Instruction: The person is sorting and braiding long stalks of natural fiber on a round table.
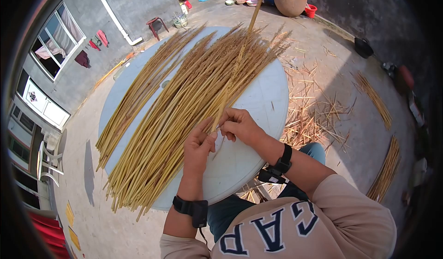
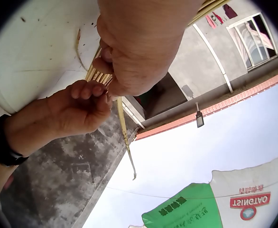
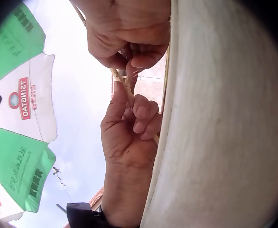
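My left hand (image 1: pixel 197 144) grips a long dry plant stalk (image 1: pixel 236 67) near its lower end, thumb and fingers around it. The stalk slants up and away over the table, its far end past the table's back edge. My right hand (image 1: pixel 242 127) is close beside it, fingers curled, thumb and fingertips pinching at the stalk. In the right wrist view a short piece of the stalk (image 3: pixel 122 83) shows between the two hands. Under and left of the hands, a wide bundle of stalks (image 1: pixel 161 125) with feathery brown heads lies across the round pale table (image 1: pixel 263 106).
A narrower bunch of stalks (image 1: pixel 138 93) lies left on the table. Reddish scraps (image 1: pixel 304 120) litter the concrete floor at right, with two more bundles, one of them a stalk bundle (image 1: pixel 385 171), farther right. A clay pot (image 1: pixel 290 1) stands at the back; a white chair (image 1: pixel 48 164) is at left.
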{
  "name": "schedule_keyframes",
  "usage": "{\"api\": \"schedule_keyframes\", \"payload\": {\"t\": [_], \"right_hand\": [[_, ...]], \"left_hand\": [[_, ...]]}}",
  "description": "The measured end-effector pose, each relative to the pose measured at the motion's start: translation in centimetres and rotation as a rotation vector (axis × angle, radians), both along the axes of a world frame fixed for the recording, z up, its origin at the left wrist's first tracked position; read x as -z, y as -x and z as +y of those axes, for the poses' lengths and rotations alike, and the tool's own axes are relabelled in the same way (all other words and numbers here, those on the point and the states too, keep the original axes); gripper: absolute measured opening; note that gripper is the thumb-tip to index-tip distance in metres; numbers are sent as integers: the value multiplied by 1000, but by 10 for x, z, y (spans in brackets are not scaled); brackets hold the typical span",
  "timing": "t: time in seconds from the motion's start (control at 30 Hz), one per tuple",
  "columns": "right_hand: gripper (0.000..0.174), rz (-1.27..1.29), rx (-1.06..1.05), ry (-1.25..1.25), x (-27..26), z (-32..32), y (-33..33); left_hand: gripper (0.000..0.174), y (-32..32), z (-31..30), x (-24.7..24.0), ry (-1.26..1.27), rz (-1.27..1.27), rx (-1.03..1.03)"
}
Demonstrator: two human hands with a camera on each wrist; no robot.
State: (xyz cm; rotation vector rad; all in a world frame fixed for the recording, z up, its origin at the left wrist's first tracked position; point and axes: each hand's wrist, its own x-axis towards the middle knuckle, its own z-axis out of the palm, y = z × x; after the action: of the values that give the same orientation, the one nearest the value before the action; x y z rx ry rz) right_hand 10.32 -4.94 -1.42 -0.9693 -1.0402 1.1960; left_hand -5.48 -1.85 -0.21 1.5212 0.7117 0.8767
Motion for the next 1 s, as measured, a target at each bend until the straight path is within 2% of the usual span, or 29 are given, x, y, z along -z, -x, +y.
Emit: {"api": "schedule_keyframes", "payload": {"t": [0.07,0.2,0.27,0.4,0.47,0.6,0.7,0.77,0.8,1.0], "right_hand": [[3,21,-10,26,-1,1,1],[3,-4,39,-24,-2,-2,2],[3,-20,47,-33,-4,-2,5],[3,10,105,-76,-2,-2,7],[3,20,116,-92,-3,-2,6],[3,-33,159,-96,-7,-5,7],[2,-37,197,-110,-10,-7,7],[2,-25,213,-116,-15,-10,7],[2,-19,232,-104,-19,-12,5],[2,-69,260,-55,-23,-24,-3]], "left_hand": [[39,0,-2,-6,177,-131,-25],[34,2,0,-8,221,-150,-5],[28,1,4,-2,265,-260,-9],[27,2,9,5,291,-382,40],[28,2,10,6,341,-537,32],[30,4,9,-1,407,-554,96],[25,5,9,0,432,-607,157],[20,4,11,5,288,-516,237],[18,3,10,4,321,-548,279],[16,0,6,-1,274,-386,257]]}}
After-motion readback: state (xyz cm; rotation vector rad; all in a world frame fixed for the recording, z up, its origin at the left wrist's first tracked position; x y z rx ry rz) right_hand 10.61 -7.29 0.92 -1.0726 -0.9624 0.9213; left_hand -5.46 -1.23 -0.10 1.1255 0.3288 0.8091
